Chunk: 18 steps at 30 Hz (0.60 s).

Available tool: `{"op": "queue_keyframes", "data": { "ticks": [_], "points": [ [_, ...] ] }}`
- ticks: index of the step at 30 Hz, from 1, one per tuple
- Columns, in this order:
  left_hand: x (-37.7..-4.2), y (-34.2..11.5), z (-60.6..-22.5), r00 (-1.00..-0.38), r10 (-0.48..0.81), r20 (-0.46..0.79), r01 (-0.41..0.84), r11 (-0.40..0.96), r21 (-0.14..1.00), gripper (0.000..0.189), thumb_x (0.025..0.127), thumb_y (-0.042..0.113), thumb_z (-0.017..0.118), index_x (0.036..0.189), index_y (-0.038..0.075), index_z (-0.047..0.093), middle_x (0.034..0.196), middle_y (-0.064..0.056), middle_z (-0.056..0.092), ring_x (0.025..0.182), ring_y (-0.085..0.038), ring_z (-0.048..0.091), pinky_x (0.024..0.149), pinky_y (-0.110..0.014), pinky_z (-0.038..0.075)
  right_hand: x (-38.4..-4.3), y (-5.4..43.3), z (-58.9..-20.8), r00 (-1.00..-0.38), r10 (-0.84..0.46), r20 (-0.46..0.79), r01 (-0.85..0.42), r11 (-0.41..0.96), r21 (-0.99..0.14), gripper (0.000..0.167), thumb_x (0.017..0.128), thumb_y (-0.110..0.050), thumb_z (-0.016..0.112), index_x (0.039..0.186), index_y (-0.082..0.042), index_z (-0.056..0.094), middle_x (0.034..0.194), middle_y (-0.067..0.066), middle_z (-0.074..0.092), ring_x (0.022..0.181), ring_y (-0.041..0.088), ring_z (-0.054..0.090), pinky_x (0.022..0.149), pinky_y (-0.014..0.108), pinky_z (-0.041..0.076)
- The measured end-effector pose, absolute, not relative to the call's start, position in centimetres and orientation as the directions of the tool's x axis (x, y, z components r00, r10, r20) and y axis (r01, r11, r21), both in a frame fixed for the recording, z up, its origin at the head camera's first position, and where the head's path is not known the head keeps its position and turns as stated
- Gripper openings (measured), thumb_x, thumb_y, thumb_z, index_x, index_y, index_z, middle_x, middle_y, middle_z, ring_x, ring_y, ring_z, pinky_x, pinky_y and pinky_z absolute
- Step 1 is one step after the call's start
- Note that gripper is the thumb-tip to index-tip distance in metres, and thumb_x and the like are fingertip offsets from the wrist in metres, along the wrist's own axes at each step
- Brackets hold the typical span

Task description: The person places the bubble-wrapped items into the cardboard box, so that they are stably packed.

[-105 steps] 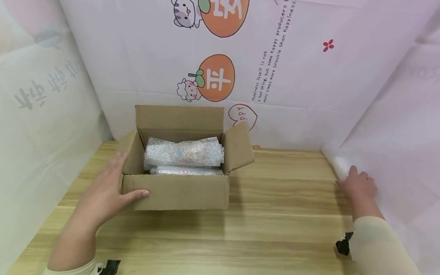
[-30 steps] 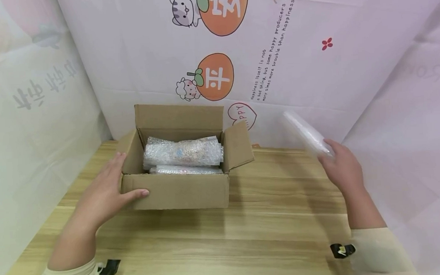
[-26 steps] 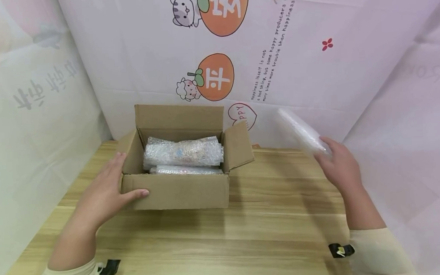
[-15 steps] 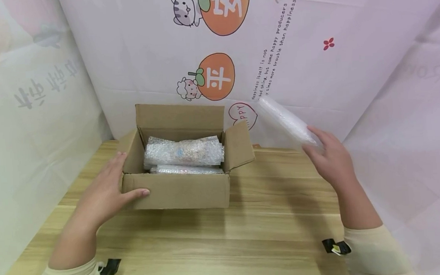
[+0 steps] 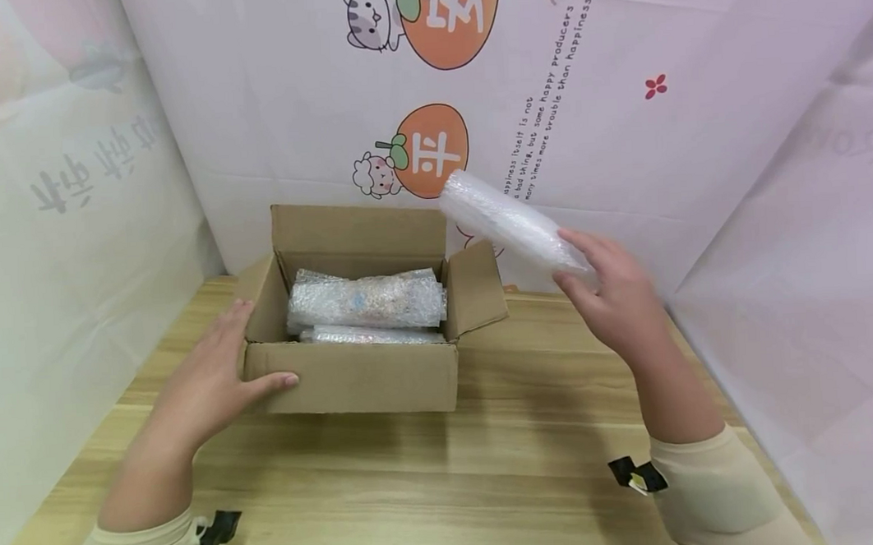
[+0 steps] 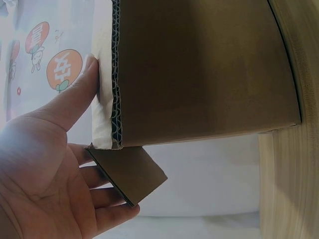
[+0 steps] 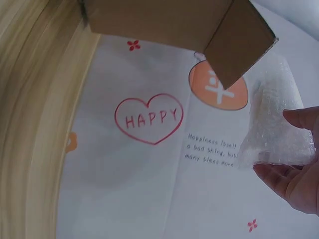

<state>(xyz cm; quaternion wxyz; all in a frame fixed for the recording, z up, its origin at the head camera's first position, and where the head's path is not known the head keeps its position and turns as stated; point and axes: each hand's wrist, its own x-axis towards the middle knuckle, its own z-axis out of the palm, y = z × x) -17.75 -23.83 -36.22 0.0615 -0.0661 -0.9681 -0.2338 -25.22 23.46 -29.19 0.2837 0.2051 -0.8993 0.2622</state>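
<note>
My right hand [image 5: 619,300] grips a roll of bubble wrap [image 5: 503,215] by its near end, with thumb and fingers on opposite sides. The roll is raised, slanting up and left; its far end comes close to the right flap of the open cardboard box [image 5: 353,384]. Whatever the roll contains is hidden. My left hand [image 5: 205,383] touches the box's left front corner. In the left wrist view the thumb [image 6: 79,92] lies along the front flap, with the fairly straight fingers against the side flap [image 6: 129,174]. Inside the box sit bubble-wrapped bundles [image 5: 367,301].
The box stands on a wood-grain table [image 5: 507,483], its back flap [image 5: 360,227] upright and its right flap [image 5: 474,291] folded outward. White printed sheets form the back wall [image 5: 584,125] and both sides, closing in the table.
My right hand has picked up the roll from beside the right wall, raised it and carried it left toward the box. The left hand stays at the box's corner.
</note>
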Motion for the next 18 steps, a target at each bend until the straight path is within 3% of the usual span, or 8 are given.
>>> {"op": "queue_keyframes", "data": {
  "ticks": [18],
  "points": [
    [-17.6, -23.8, -36.2, -0.984, 0.097, 0.151, 0.155, 0.882, 0.446, 0.125, 0.074, 0.078, 0.062, 0.159, 0.012, -0.002, 0.165, -0.017, -0.002, 0.148, -0.047, 0.008, 0.112, -0.071, 0.018, -25.0, 16.3, -28.3, -0.617, -0.4, 0.678, -0.698, 0.675, -0.237, 0.053, 0.089, -0.016, 0.072, 0.139, -0.024, 0.057, 0.137, 0.003, 0.058, 0.127, 0.029, 0.053, 0.105, 0.049, 0.045]
  ]
}}
